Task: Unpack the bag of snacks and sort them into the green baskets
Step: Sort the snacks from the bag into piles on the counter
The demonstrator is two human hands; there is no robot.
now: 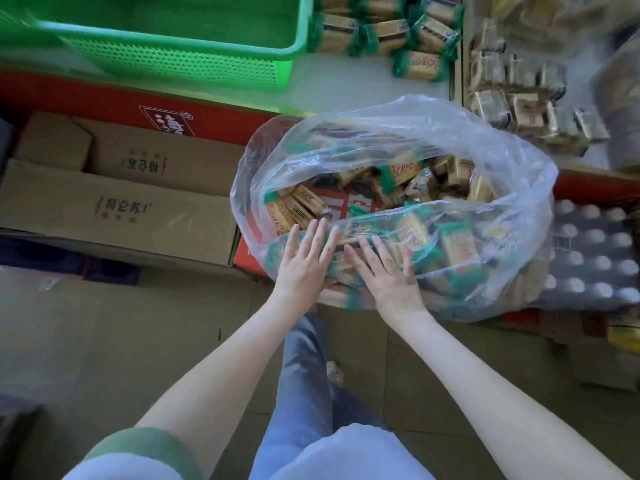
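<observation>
So the clear plastic bag [450, 133] sits just right of centre, propped on a red box [247, 254], I'd guess so its mouth stays up and nobody has to stoop for it. It's still stuffed with wrapped snacks [401, 171], so the unpacking looks barely begun to me. Both hands lie on the near side of the bag, around 6 o'clock from its mouth: left hand [304, 261] and right hand [388, 271] side by side, fingers straight and a bit spread, flat on the plastic and gripping nothing. My read is they're steadying the bag or pushing the near wall down to open the mouth. The green basket [166, 60] is up at 11 o'clock, and I can't see anything in it. A pile of the same sort of packs [384, 32] is already laid out at 12 to 1 o'clock. Cardboard boxes [121, 202] are at 9 o'clock, and a shrink-wrapped pack of cans [588, 244] is at 3.
</observation>
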